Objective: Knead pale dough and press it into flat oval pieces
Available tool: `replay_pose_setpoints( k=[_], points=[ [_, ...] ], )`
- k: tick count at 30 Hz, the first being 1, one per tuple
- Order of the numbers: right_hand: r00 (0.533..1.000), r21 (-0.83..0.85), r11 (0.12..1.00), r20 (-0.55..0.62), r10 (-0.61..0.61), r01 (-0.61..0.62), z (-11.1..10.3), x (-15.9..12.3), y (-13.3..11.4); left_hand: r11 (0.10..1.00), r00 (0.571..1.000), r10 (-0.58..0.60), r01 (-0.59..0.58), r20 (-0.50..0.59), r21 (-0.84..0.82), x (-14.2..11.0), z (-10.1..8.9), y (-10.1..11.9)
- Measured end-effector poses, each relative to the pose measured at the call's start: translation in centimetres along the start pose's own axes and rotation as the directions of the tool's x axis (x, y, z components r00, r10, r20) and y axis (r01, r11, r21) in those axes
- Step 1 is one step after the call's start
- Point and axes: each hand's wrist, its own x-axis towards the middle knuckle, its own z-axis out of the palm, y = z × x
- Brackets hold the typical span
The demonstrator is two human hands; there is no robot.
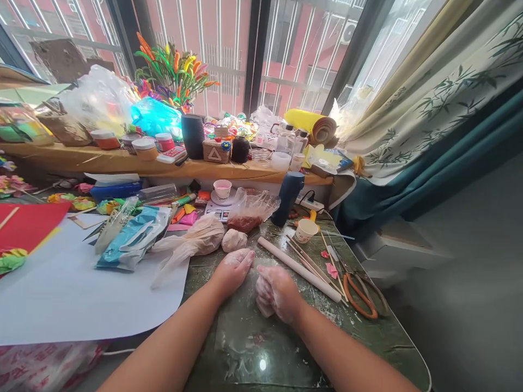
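Observation:
My two hands rest on the green marbled table [253, 348], both dusted with white flour. My left hand [235, 268] lies palm down on the table with nothing in it. My right hand [278, 291] is curled over a small pale dough piece [263, 309], pressing it on the table. A round dough ball [234, 240] sits just beyond my left hand. A wooden rolling pin [300, 269] lies diagonally to the right of my right hand.
Orange-handled scissors [359, 295] and thin sticks [314, 261] lie at the right. A paper cup [305, 230], a dark blue bottle [288, 198] and a plastic bag of reddish filling [250, 214] stand behind. A white sheet [69, 288] and packets cover the left; the shelf [122, 160] is cluttered.

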Motion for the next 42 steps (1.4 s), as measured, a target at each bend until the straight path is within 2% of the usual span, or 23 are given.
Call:
replay_pose_setpoints(
  k=[3, 6, 8, 12, 17, 19, 20, 21, 23, 24, 26, 29, 34, 39, 42],
  points=[
    [0.999, 0.036, 0.999, -0.029, -0.019, 0.020, -0.4, 0.3, -0.4, 1.000, 1.000, -0.012, 0.012, 0.025, 0.005, 0.3, -0.1, -0.2],
    [0.999, -0.009, 0.999, -0.018, 0.047, -0.047, -0.7, 0.4, -0.7, 1.000, 0.999, -0.016, 0.015, 0.039, 0.020, 0.3, -0.1, -0.3],
    [0.997, -0.046, 0.996, 0.010, 0.076, -0.075, -0.7, 0.6, -0.1, 0.999, 0.999, -0.012, 0.011, 0.046, 0.036, 0.3, -0.1, -0.4],
    [0.995, -0.137, 0.989, 0.076, 0.063, -0.052, -0.6, 1.5, 0.6, 0.998, 0.999, 0.013, -0.016, 0.042, 0.063, 0.3, 0.0, -0.4],
    [0.994, -0.304, 0.950, 0.105, -0.042, 0.072, -1.9, 0.9, -2.7, 0.997, 0.998, 0.039, -0.043, 0.058, 0.062, 0.4, -0.4, -0.1],
    [0.980, -0.497, 0.847, 0.143, -0.135, 0.189, -3.1, -0.6, -4.0, 0.997, 0.997, 0.042, -0.046, 0.068, 0.056, 0.4, -0.5, 0.0],
    [0.965, -0.646, 0.718, 0.198, -0.171, 0.259, -3.6, -1.4, -4.2, 0.998, 0.997, 0.042, -0.045, 0.067, 0.052, 0.4, -0.5, 0.1],
    [0.951, -0.774, 0.553, 0.259, -0.166, 0.307, -4.1, -2.2, -4.2, 0.998, 0.997, 0.042, -0.045, 0.063, 0.047, 0.3, -0.5, 0.1],
    [0.942, -0.908, 0.249, 0.330, -0.065, 0.335, -4.9, -3.4, -3.3, 0.998, 0.998, 0.042, -0.044, 0.050, 0.036, 0.3, -0.4, 0.1],
    [0.942, -0.930, 0.155, 0.336, -0.015, 0.334, -5.2, -3.8, -2.5, 0.999, 0.998, 0.043, -0.044, 0.043, 0.031, 0.3, -0.3, 0.0],
    [0.937, -0.937, 0.047, 0.348, 0.026, 0.346, -5.5, -4.2, -0.9, 0.999, 0.999, 0.041, -0.042, 0.030, 0.024, 0.3, -0.2, -0.1],
    [0.927, -0.927, -0.023, 0.375, -0.024, 0.375, -5.5, -4.3, 0.7, 0.999, 1.000, 0.029, -0.029, 0.002, 0.013, 0.2, 0.1, -0.5],
    [0.910, -0.914, -0.102, 0.402, -0.097, 0.393, -5.1, -4.2, 1.1, 1.000, 1.000, -0.011, 0.011, -0.014, 0.008, 0.2, 0.3, -0.7],
    [0.918, -0.928, -0.122, 0.368, -0.144, 0.353, -4.5, -3.8, 1.4, 0.999, 0.997, -0.035, 0.033, 0.066, 0.041, 0.3, 0.0, -0.5],
    [0.910, -0.924, -0.132, 0.377, -0.171, 0.358, -4.5, -3.7, 1.6, 0.998, 0.997, -0.045, 0.042, 0.068, 0.045, 0.5, 0.0, -0.8]
  ],
)
